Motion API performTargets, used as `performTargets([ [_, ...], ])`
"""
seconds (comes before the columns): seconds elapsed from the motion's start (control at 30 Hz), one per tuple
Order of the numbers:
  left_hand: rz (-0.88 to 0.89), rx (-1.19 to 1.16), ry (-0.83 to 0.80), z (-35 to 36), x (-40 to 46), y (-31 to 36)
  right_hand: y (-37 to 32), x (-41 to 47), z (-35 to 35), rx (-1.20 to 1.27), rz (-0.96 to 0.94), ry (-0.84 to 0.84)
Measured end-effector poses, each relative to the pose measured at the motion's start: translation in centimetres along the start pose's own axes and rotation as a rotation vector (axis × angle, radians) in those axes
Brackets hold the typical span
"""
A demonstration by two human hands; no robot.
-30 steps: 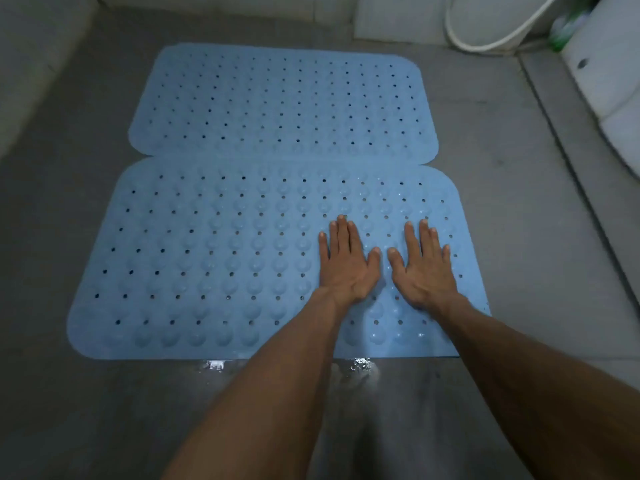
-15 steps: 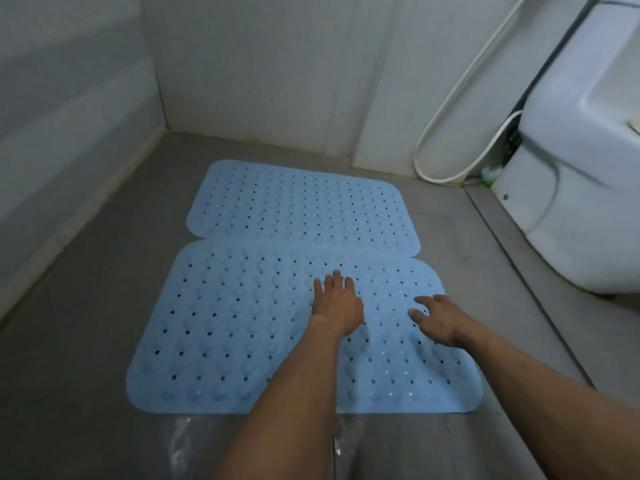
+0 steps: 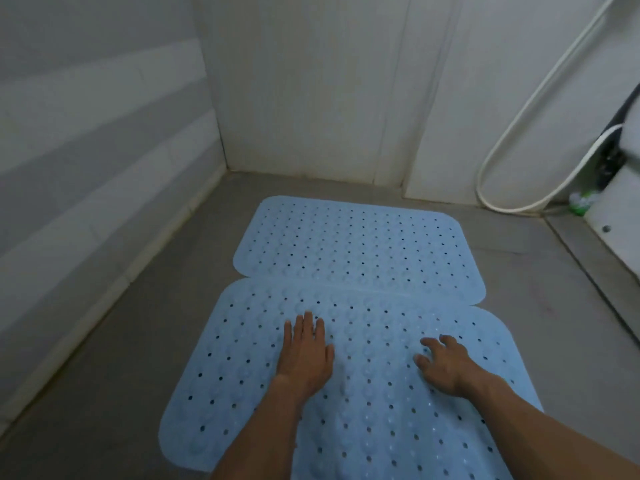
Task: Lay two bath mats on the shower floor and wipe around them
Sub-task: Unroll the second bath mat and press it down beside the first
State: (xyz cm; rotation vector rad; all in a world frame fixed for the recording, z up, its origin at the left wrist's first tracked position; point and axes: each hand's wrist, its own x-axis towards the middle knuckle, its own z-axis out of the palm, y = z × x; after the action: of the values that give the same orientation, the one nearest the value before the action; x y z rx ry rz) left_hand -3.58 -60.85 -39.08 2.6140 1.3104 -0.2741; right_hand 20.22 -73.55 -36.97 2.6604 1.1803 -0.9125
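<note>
Near mat: we see it flat on the grey floor, pale blue, dotted with holes and bumps; its close edge runs out of frame.
Far mat: same make, flat, lying toward the back wall; its near edge meets the near mat's far edge, whether touching or slightly overlapped we cannot tell.
Left hand: we note it palm down on the near mat, fingers straight and close together, holding nothing.
Right hand: over the right part of the near mat, fingers curled and spread, grasping nothing; we cannot tell if the fingertips touch the mat.
Hands, relation: well apart, a strip of bare mat between them.
Hose: white, loops down the right wall to floor level.
Green item: small, on the floor at far right, too blurred for us to identify.
White fixture: at the right edge, cut off by the frame.
</note>
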Motion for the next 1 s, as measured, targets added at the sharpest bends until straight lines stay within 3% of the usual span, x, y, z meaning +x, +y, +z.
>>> performTargets([
  [0.27, -0.034, 0.061, -0.125, -9.6, -5.4, -2.8, -5.3, -6.2, -8.3, 0.016, -0.116, -0.117],
  [0.73, -0.142, -0.022, -0.228, -43.4, -17.7, 1.7, -10.9, -25.0, -37.8, 0.099, -0.132, -0.236],
  [1.0, -0.28, -0.098, -0.225, -59.2, -20.8, 4.8, -13.9, -29.9, -53.4, 0.17, -0.207, -0.143],
])
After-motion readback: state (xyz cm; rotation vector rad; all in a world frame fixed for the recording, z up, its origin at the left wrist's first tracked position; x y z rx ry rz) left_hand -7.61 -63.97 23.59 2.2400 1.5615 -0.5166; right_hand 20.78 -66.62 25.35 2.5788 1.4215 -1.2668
